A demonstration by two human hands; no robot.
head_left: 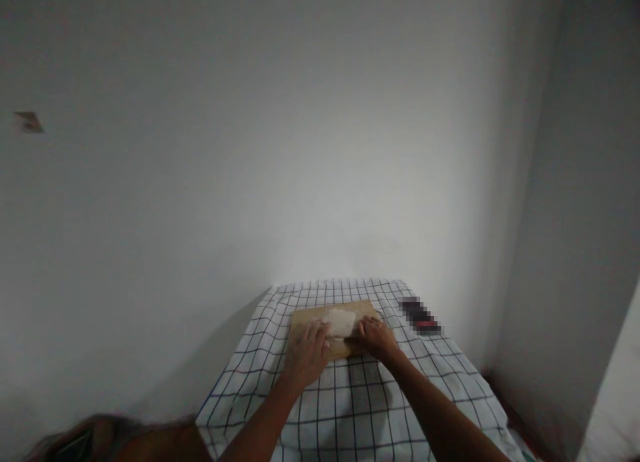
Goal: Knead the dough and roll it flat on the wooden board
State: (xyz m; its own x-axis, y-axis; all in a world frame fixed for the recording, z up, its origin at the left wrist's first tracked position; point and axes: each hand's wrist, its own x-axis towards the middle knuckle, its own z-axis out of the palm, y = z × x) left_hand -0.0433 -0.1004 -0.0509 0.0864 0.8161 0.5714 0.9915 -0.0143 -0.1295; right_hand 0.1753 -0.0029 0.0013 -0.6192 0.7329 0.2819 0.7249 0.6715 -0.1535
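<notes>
Head view, looking forward and down: a pale, flattish slab that looks like dough [341,322] lies near the middle of a wooden board [367,307], on a table spread with a white checked cloth [320,409]. Its matt surface suggests something soft, fairly light and pliable, likely to dent under fingertips and to stretch or tear if pulled by one corner; it may be a little tacky rather than slippery. Broad contact with the palms, or a hold at the 9 and 3 o'clock edges, would seem to suit it best.

The left hand [310,350] is at the slab's 8 o'clock, palm down, fingers extended and slightly apart, reaching its near edge; it is not clenched. The right hand [379,337] is at 4 o'clock, fingers curled inward by the slab's edge; whether they pinch it or only press, I cannot tell. The forearms reach in from 7 and 5 o'clock, the wrists low over the board. At the board's 3 o'clock, apart from it, lies a dark, pixelated object [419,314] with some red.
</notes>
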